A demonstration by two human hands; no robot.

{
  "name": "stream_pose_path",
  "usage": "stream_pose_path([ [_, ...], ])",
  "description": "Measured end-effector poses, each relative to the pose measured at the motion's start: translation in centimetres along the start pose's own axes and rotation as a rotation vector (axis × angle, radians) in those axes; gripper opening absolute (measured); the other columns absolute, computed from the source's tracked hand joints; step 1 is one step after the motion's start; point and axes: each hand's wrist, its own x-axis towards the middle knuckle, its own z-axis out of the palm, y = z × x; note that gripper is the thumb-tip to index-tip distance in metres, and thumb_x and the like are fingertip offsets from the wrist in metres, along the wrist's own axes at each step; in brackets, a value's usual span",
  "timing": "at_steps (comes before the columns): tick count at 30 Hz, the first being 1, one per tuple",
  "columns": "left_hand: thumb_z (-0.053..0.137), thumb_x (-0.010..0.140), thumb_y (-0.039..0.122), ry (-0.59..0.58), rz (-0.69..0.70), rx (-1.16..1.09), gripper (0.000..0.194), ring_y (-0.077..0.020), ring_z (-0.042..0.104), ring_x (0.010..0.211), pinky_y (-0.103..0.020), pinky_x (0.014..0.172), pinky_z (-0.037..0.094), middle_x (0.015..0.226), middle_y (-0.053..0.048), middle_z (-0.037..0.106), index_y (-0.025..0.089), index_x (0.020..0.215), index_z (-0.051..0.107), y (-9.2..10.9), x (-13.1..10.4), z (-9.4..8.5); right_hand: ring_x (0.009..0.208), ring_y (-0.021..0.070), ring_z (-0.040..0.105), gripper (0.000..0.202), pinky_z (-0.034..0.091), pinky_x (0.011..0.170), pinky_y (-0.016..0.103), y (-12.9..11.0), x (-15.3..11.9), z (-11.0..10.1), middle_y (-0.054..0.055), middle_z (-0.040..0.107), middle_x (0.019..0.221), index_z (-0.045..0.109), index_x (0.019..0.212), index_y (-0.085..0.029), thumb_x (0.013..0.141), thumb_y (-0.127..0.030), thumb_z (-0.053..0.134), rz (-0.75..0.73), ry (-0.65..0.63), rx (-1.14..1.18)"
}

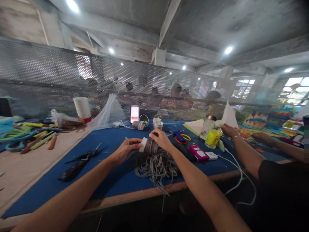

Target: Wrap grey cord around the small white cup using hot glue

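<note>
A white paper cup (143,145) lies on its side, its wall wrapped in grey-brown yarn. My left hand (127,149) grips the cup's bare white end between thumb and fingers. Over the wrapped part, my right hand (161,139) is closed in a pinch on the yarn (151,146); the strand at its fingertips is too fine to make out. Below both hands a loose heap of grey cord (158,166) spreads on the blue mat (108,180), some ends hanging past the table's front edge. Behind stand another yarn-wrapped cup (138,125) and a white cup (158,124).
Left on the mat lies a black-handled tool (80,161). Stacked paper cups (82,109) and scissors (18,141) are farther left. To the right are blue-handled pliers (178,134), a pink power bank (198,152) with cable and a yellow-labelled bottle (212,137). A co-worker's arm (243,151) reaches in.
</note>
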Motion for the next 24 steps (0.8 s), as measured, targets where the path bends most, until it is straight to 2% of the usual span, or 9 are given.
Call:
stream_pose_path([
  [8, 0.074, 0.069, 0.033, 0.0, 0.001, 0.019, 0.031, -0.0197, 0.063, 0.077, -0.03, 0.076, 0.045, 0.087, -0.009, 0.072, 0.015, 0.094, 0.073, -0.2, 0.2, -0.1, 0.072, 0.014, 0.057, 0.015, 0.041, 0.071, 0.026, 0.5, 0.0, 0.3, -0.001, 0.065, 0.076, 0.063, 0.076, -0.019, 0.08, -0.032, 0.055, 0.073, -0.071, -0.01],
  [17, 0.071, 0.073, 0.031, -0.014, 0.01, 0.05, 0.029, -0.0192, 0.062, 0.078, -0.029, 0.077, 0.044, 0.088, -0.008, 0.072, 0.016, 0.097, 0.072, -0.3, 0.1, -0.2, 0.066, 0.0113, 0.052, 0.014, 0.039, 0.066, 0.023, 2.1, 0.4, 1.0, -0.004, 0.058, 0.069, 0.058, 0.077, -0.018, 0.081, -0.031, 0.053, 0.089, -0.183, 0.114],
  [20, 0.072, 0.071, 0.032, -0.009, 0.009, 0.05, 0.031, -0.0202, 0.063, 0.079, -0.03, 0.077, 0.045, 0.088, -0.008, 0.071, 0.015, 0.098, 0.072, -0.1, 0.0, 0.0, 0.068, 0.0116, 0.052, 0.016, 0.04, 0.066, 0.023, 2.3, 0.4, 1.0, -0.004, 0.058, 0.071, 0.058, 0.079, -0.018, 0.082, -0.033, 0.052, 0.064, -0.176, 0.108],
  [24, 0.073, 0.069, 0.033, 0.001, 0.005, 0.042, 0.032, -0.021, 0.063, 0.08, -0.03, 0.077, 0.045, 0.088, -0.009, 0.072, 0.015, 0.095, 0.073, 0.1, 0.0, 0.1, 0.073, 0.0132, 0.054, 0.017, 0.04, 0.071, 0.025, 1.5, 0.2, 0.8, -0.003, 0.059, 0.076, 0.058, 0.082, -0.019, 0.083, -0.034, 0.051, 0.013, -0.102, 0.052],
])
